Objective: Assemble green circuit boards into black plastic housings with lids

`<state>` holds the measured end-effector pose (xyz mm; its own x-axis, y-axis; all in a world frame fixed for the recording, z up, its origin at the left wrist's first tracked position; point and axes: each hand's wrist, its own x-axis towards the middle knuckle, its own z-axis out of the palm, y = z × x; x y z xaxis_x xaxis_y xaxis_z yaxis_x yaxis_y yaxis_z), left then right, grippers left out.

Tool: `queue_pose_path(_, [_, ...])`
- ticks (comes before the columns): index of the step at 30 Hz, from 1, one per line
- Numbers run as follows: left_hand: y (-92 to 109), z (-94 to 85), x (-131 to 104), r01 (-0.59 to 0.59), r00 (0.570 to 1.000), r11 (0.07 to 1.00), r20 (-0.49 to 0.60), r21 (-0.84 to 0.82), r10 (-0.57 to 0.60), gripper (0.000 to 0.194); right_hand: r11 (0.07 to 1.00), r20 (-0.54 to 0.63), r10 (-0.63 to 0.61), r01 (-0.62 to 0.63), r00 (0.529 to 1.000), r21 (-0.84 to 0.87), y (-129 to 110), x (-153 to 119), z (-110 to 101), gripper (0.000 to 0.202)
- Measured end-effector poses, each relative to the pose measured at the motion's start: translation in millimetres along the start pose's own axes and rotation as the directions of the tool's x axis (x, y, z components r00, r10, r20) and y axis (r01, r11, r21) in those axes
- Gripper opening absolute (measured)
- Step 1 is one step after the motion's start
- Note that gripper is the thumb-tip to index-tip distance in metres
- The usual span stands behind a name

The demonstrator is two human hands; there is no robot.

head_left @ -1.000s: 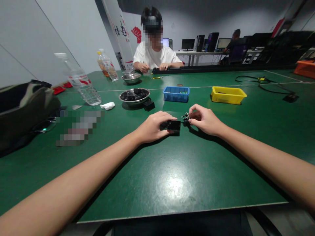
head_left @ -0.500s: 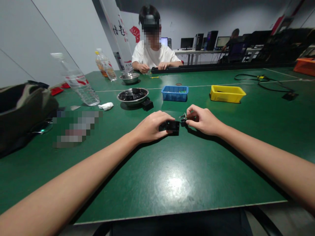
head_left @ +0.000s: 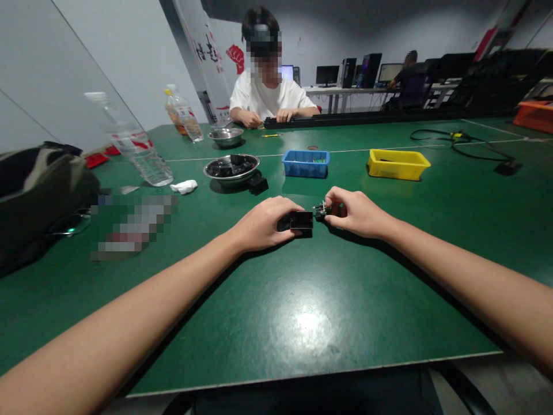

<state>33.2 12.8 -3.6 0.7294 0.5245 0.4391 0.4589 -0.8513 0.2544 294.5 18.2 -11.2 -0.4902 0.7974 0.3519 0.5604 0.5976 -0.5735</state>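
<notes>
Low over the green table, my left hand is closed on a black box-shaped housing, thumb and fingers at its left part. Just right of it, my right hand pinches a small circuit part with thin pins and black pieces. Only a narrow gap separates the part from the housing. Behind my left hand stands a metal bowl of black pieces, with another black block beside it. Small green bits lie in a blue tray.
A yellow tray stands at the right, a black cable beyond it. On the left are a water bottle, white tissue and a bag. Across the table a person sits by a long black bar.
The circuit part in my right hand has shifted and tilted slightly near the housing. The housing has turned a little in my left hand. Both hands keep their hold.
</notes>
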Motion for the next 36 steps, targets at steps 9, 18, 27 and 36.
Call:
queue_pose_path(9, [-1.7,1.4,-0.7,-0.047,0.999,0.999,-0.02,0.001,0.047,0.028,1.0,0.031,-0.01,0.009,0.999,0.018,2.6,-0.1,-1.5,0.036])
queue_pose_path(18, [-1.8,2.2,-0.8,-0.056,0.998,0.998,-0.024,0.024,0.057,0.027,1.0,0.011,-0.012,0.012,1.0,0.001,3.2,-0.6,-1.0,0.029])
queue_pose_path(27, [-1.2,0.8,-0.7,-0.05,0.998,0.998,-0.023,0.028,0.051,0.027,0.999,0.019,-0.035,0.036,0.999,-0.01,2.5,-0.1,-1.5,0.024])
queue_pose_path(36, [-0.6,1.6,-0.4,-0.066,0.997,0.997,-0.025,0.028,0.067,0.027,0.999,0.019,-0.041,0.041,0.999,-0.015,1.8,0.0,-2.3,0.023])
